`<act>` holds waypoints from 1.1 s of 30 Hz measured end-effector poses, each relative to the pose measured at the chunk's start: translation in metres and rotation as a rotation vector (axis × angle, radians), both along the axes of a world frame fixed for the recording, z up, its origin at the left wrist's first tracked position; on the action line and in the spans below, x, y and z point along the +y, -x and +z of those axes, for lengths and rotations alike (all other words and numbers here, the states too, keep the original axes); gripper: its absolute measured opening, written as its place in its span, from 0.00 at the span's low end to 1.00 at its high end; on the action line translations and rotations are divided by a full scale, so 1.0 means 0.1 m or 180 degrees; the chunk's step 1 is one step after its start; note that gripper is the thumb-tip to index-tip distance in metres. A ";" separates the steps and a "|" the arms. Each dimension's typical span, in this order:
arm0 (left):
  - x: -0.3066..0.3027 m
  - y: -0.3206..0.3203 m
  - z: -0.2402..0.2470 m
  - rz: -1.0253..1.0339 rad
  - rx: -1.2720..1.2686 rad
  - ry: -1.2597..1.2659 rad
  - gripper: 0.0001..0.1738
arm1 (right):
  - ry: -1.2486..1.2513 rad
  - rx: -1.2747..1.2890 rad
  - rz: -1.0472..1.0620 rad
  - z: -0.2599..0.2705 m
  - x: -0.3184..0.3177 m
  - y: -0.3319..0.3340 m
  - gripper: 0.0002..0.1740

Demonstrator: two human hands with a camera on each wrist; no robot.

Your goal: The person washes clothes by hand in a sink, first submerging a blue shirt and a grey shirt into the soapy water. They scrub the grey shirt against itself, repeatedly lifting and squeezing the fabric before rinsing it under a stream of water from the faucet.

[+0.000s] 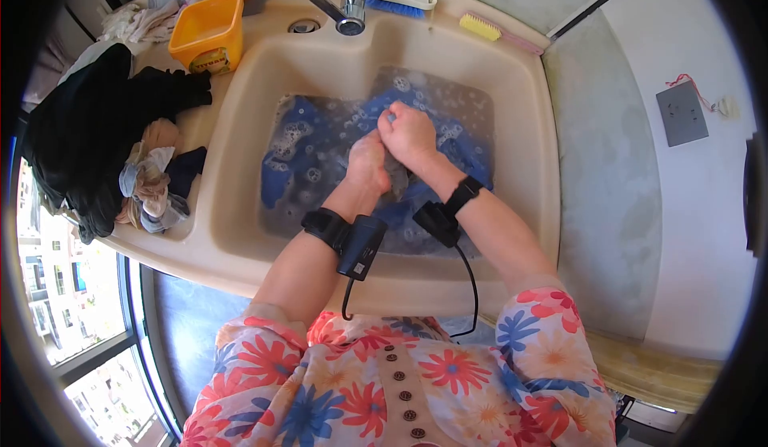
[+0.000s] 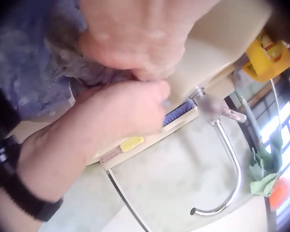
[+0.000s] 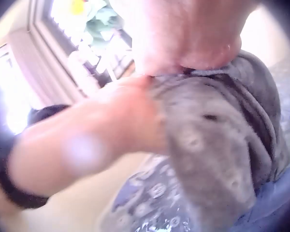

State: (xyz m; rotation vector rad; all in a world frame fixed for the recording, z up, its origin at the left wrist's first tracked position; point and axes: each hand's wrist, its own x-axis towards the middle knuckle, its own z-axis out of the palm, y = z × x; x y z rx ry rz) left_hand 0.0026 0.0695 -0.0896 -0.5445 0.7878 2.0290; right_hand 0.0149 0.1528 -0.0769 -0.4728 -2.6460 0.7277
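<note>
Over the basin, both hands are curled close together round a wet grey cloth (image 3: 212, 140). My left hand (image 1: 368, 164) is on the near left side of my right hand (image 1: 408, 133), and the two touch. From their grip the grey cloth hangs in folds toward the water, as the right wrist view shows; in the head view the hands mostly hide it. Below them, blue fabric (image 1: 300, 147) lies partly sunk in the grey, sudsy water. The left wrist view has my right fist pressed against the underside of my left hand.
The beige sink (image 1: 520, 207) surrounds the water, with a tap (image 1: 352, 3) at its back. Behind it lie a blue-bristled brush (image 1: 400, 0) and a yellow-bristled brush (image 1: 480, 28). At left are black clothing (image 1: 80, 135), a small laundry pile (image 1: 152, 183) and an orange tub (image 1: 206, 31).
</note>
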 end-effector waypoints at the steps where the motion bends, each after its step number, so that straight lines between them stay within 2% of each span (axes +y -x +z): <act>1: -0.01 0.00 0.02 0.0207 0.0180 0.0400 0.11 | 0.0047 -0.0298 0.0115 0.15 -0.11 -0.08 0.11; 2: -0.06 0.01 -0.11 0.0216 0.0216 0.0403 0.11 | -0.0132 0.0417 0.0463 0.17 -0.24 -0.16 0.11; 4: -0.16 0.09 -0.47 0.0332 0.0676 -0.1068 0.11 | 0.0191 0.0406 0.0641 0.27 -0.37 -0.25 0.11; 5: -0.13 0.07 -0.17 0.0237 0.0590 -0.0531 0.10 | 0.0189 0.0473 0.0639 0.26 -0.28 -0.20 0.11; 6: -0.06 0.02 0.15 0.0190 0.0733 0.0559 0.11 | 0.0257 0.0168 0.0197 0.18 -0.08 -0.10 0.12; 7: 0.01 -0.02 0.23 0.0101 0.1198 0.0658 0.12 | 0.0345 -0.0129 -0.0248 0.10 0.11 -0.04 0.14; 8: 0.03 -0.02 0.30 0.0016 0.1678 0.0759 0.12 | 0.0361 -0.0316 -0.0153 0.03 0.29 0.00 0.15; 9: 0.00 0.01 0.32 -0.0349 0.1934 0.0896 0.14 | 0.0463 -0.0321 -0.0037 0.03 0.35 -0.03 0.15; 11: -0.07 0.06 0.43 -0.0595 0.2172 0.1048 0.14 | 0.0535 -0.0295 0.0077 0.10 0.46 -0.10 0.15; 13: -0.16 0.14 0.48 -0.1003 0.2589 0.1487 0.14 | 0.1441 -0.0524 -0.0001 0.19 0.58 -0.13 0.13; 14: -0.19 0.19 0.48 -0.0991 0.2625 0.1503 0.14 | 0.1446 -0.0486 0.0016 0.18 0.67 -0.13 0.13; 16: -0.25 0.25 0.48 -0.1229 0.3518 0.1809 0.16 | 0.2291 -0.0019 -0.0083 0.13 0.89 -0.13 0.11; 17: -0.31 0.28 0.55 -0.1242 0.3525 0.1826 0.16 | 0.2311 -0.0010 -0.0085 0.21 0.94 -0.14 0.11; 19: -0.43 0.34 0.66 -0.2365 0.4232 0.2220 0.20 | 0.2744 0.0426 0.0083 0.38 1.07 -0.20 0.09; 20: -0.46 0.38 0.63 -0.2415 0.4230 0.2221 0.20 | 0.2772 0.0433 0.0047 0.43 1.14 -0.22 0.09; 22: -0.51 0.47 0.52 -0.3760 0.5136 0.3474 0.21 | 0.3095 0.0725 -0.0266 0.50 1.31 -0.25 0.08; 26: -0.67 0.69 0.48 -0.3617 0.4856 0.3862 0.22 | 0.3047 0.0810 -0.0445 0.55 1.69 -0.29 0.08; 28: -0.66 0.82 0.66 -0.3076 0.4296 0.3235 0.20 | 0.2872 0.0958 -0.0426 0.64 1.75 -0.30 0.08; 32: -0.59 0.97 0.96 -0.2679 0.4554 0.2997 0.18 | 0.3021 0.0937 -0.0388 0.81 1.81 -0.21 0.07; 33: -0.56 1.00 1.02 -0.2142 0.5203 0.3303 0.16 | 0.2944 0.0831 -0.0307 0.80 1.79 -0.18 0.07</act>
